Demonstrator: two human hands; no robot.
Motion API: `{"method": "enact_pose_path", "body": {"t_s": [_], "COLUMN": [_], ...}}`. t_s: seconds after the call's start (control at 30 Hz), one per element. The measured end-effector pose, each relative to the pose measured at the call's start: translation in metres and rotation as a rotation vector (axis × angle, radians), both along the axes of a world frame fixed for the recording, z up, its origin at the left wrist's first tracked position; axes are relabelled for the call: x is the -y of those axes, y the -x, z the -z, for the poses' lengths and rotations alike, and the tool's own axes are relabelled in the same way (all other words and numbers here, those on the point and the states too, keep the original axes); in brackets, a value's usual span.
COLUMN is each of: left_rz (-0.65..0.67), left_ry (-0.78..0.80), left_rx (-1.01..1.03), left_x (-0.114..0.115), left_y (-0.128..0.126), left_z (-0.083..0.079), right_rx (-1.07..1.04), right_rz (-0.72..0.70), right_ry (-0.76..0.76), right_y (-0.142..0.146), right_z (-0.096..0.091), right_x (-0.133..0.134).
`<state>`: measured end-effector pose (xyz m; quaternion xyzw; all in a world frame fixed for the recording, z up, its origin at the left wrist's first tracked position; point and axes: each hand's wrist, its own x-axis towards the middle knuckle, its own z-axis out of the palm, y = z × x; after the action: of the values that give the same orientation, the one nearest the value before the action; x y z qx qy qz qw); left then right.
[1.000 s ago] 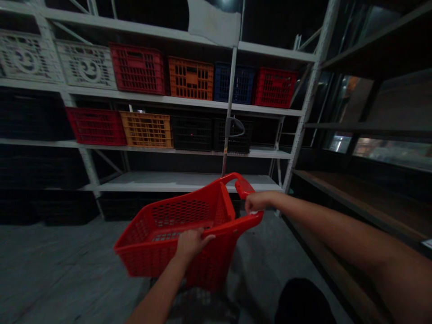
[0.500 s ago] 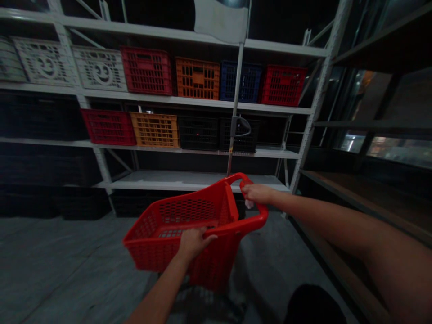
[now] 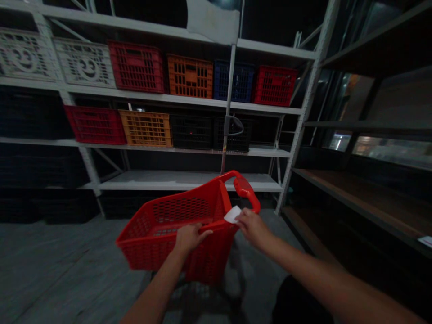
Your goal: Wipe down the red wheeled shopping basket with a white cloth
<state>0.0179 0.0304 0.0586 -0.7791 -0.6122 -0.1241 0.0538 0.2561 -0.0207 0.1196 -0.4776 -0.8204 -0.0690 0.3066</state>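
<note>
A red plastic shopping cart (image 3: 205,263) with perforated sides stands in front of me, its basket pointing left. My left hand (image 3: 188,238) is closed over the near rim of the basket, thumb lying along the edge. Between the fingers of my right hand (image 3: 254,228) is a small white tissue (image 3: 232,215). It touches the near side of the cart's frame, where the rim meets the red handle (image 3: 248,191). A pole with a grey hook-shaped grip (image 3: 233,126) and a white flag-like panel (image 3: 213,20) rises behind the handle.
White metal shelving (image 3: 189,180) runs behind the cart, carrying white, red, orange (image 3: 191,77), yellow (image 3: 146,129), blue and black crates. Dark brown shelves (image 3: 361,193) stand close on my right. The grey floor (image 3: 50,265) extends left of the cart.
My right hand has left the handle's crossbar and come down toward me to the near side of the frame, with the tissue now showing more fully. My left hand stays on the rim.
</note>
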Motion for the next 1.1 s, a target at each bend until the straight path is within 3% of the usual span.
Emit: {"method": "enact_pose_path", "body": {"t_s": [0.13, 0.27, 0.33, 0.5, 0.6, 0.7, 0.8, 0.87, 0.97, 1.1], "left_rz": [0.012, 0.002, -0.003, -0.006, 0.07, 0.156, 0.245, 0.329, 0.269, 0.188], "left_ry": [-0.046, -0.033, -0.021, 0.018, -0.022, -0.176, -0.302, -0.295, -0.298, -0.339], "left_rx": [-0.015, -0.027, -0.026, 0.005, 0.084, 0.221, 0.303, 0.318, 0.354, 0.373], "left_x": [-0.003, -0.007, -0.008, -0.007, -0.005, -0.003, 0.002, 0.004, 0.005, 0.002], "left_y": [0.005, 0.009, 0.01, 0.013, 0.016, 0.006, -0.025, -0.051, -0.077, -0.081], "left_z": [0.002, 0.002, 0.0, -0.002, -0.001, -0.006, -0.018, -0.025, -0.027, -0.019], "right_rx": [-0.102, -0.261, -0.379, -0.796, -0.963, -1.081, -1.068, -0.976, -0.887, -0.924], "right_rz": [-0.06, -0.062, -0.01, 0.288, 0.256, 0.222, 0.196, 0.145, 0.105, 0.157], "right_ry": [-0.173, -0.356, -0.408, -0.465, -0.42, -0.384, -0.351, -0.32, -0.326, -0.405], "right_y": [0.012, -0.011, -0.022, -0.033, -0.024, -0.002, 0.028, 0.047, 0.063, 0.049], "right_z": [0.048, 0.068, 0.071, 0.062, 0.057, 0.065, 0.081, 0.092, 0.098, 0.085], "right_x": [0.005, -0.002, -0.002, -0.002, -0.003, 0.0, 0.004, 0.004, 0.0, -0.002]}}
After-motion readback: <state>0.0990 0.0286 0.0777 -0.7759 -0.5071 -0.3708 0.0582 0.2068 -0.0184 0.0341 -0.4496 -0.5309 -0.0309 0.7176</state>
